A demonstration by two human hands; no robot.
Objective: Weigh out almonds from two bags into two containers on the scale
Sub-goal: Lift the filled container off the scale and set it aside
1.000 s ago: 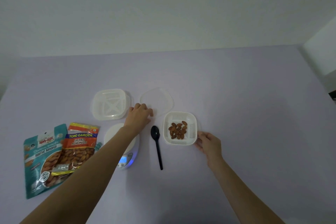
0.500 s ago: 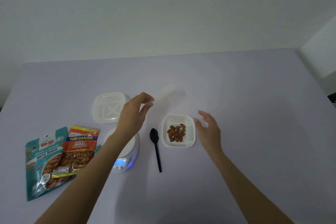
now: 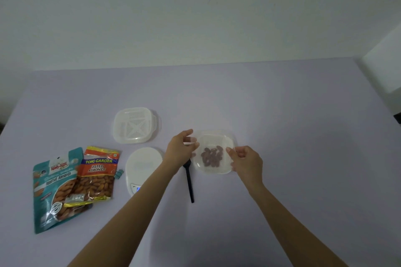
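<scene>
A clear plastic lid (image 3: 213, 143) lies over the white slotted container (image 3: 217, 170) that holds several almonds (image 3: 211, 157), seen dimly through it. My left hand (image 3: 181, 150) pinches the lid's left edge and my right hand (image 3: 245, 159) holds its right edge. A second white container (image 3: 134, 124) with its lid on stands further back on the left. The white scale (image 3: 143, 168) sits bare, its display lit blue. Two almond bags lie at the left: a teal one (image 3: 52, 188) and an orange one (image 3: 96, 174).
A black spoon (image 3: 189, 182) lies on the lilac table (image 3: 282, 136) between the scale and the almond container, its bowl hidden by my left hand. A white wall rises behind the table's far edge.
My left hand lifted the clear lid from the table and carried it right, over the almond container. My right hand came up and took the lid's right edge.
</scene>
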